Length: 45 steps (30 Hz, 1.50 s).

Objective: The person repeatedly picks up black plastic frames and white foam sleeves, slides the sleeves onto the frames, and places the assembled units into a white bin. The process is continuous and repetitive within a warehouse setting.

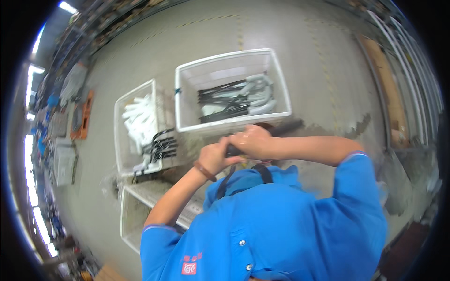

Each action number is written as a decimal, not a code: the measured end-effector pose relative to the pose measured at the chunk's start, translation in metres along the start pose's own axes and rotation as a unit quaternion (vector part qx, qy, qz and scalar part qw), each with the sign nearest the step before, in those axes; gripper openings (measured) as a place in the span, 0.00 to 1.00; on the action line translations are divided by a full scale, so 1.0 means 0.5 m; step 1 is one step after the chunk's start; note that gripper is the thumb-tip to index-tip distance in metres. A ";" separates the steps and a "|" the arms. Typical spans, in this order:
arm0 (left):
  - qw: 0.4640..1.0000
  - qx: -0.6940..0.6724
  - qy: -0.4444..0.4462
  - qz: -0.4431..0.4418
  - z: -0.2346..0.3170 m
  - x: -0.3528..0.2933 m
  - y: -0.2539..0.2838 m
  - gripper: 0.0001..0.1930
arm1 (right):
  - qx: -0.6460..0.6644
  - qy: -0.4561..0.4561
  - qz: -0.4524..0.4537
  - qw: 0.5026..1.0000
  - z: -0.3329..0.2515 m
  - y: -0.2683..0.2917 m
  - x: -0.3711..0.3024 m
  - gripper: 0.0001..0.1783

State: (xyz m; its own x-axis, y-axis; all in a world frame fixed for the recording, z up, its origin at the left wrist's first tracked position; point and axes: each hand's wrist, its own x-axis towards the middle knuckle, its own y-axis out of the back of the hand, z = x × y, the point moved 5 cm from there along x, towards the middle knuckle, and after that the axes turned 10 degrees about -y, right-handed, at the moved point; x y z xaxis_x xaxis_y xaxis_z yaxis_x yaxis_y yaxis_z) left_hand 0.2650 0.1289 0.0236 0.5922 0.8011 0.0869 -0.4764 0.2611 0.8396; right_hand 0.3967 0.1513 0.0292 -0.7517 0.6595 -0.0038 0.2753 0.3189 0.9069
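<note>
My right hand (253, 142) is wrapped round a dark rod-like thing (287, 128), whose blurred far end sticks out to the right. Close against it, my left hand (214, 158) is curled at the rod's left end, with the thumb pointing toward it. My palms hide much of the rod, so its exact kind does not show. Just beyond my hands stands a white plastic bin (234, 122) with several black rods (224, 96) that have pale grey curved ends (261, 96).
A second white bin (118, 136) at the left holds white pieces (139, 119), with black pronged parts (163, 146) at its near edge. Nearer to me stands another pale bin (133, 220). A metal rack (402, 79) rises at the right. Striped tape (240, 33) marks the grey floor.
</note>
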 end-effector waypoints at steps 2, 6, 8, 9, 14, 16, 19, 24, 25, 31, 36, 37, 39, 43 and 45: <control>0.999 -0.033 0.009 0.035 -0.022 0.015 0.028 0.36 | -0.003 -0.040 0.019 0.999 0.010 0.010 0.025 0.21; 0.993 -0.088 -0.044 0.068 -0.056 -0.045 0.125 0.38 | 0.082 -0.079 -0.032 0.993 0.046 0.118 0.007 0.22; 0.952 -0.306 -0.002 0.007 -0.076 -0.056 0.122 0.30 | 0.181 -0.054 0.022 0.982 0.074 0.232 -0.019 0.21; 0.914 -0.387 0.099 -0.070 -0.079 -0.074 0.098 0.27 | 0.245 -0.037 0.059 0.967 0.087 0.286 -0.030 0.21; 0.763 -0.638 0.090 -0.054 0.026 -0.114 0.128 0.27 | 0.335 -0.235 -0.004 0.912 0.172 0.357 -0.075 0.19; 0.693 -0.706 0.129 -0.062 0.071 -0.099 0.112 0.32 | 0.229 -0.182 0.068 0.954 0.174 0.353 -0.077 0.20; 0.655 -0.738 0.162 -0.024 0.122 -0.087 0.074 0.37 | 0.190 -0.172 0.106 0.961 0.191 0.304 -0.087 0.22; 0.633 -0.737 0.235 0.017 0.135 -0.112 0.015 0.13 | 0.255 -0.161 0.098 0.948 0.233 0.249 -0.110 0.20; 0.630 -0.731 0.261 0.029 0.134 -0.118 0.007 0.13 | 0.234 -0.161 0.074 0.956 0.238 0.247 -0.099 0.20; 0.728 -0.626 0.267 0.088 0.168 -0.111 0.016 0.12 | 0.293 -0.118 -0.274 0.908 0.190 0.292 0.053 0.19; 0.751 -0.606 0.257 0.054 0.146 -0.119 -0.020 0.11 | -0.064 0.231 -0.306 0.922 -0.030 0.177 0.113 0.09; 0.694 -0.654 0.300 0.028 0.129 -0.134 -0.035 0.10 | -0.187 0.230 -0.410 0.863 -0.065 0.094 0.107 0.07; 0.667 -0.685 0.293 0.006 0.104 -0.159 -0.049 0.09 | -0.180 0.311 -0.314 0.879 -0.146 0.028 0.094 0.10; 0.604 -0.728 0.310 0.100 0.002 -0.207 -0.004 0.07 | -0.134 0.428 -0.091 0.889 -0.184 0.019 0.220 0.05; 0.558 -0.771 0.286 0.113 -0.037 -0.228 0.027 0.07 | -0.127 0.447 -0.019 0.885 -0.205 0.020 0.270 0.06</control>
State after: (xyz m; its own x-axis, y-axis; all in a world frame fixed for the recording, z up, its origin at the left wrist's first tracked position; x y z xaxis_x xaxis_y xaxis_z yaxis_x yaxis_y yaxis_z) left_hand 0.1791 0.0510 0.0149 0.3095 0.8330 -0.4586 -0.7508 -0.0818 -0.6554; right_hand 0.2367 0.1740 0.0810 -0.9628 -0.1865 0.1958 0.1816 0.0907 0.9792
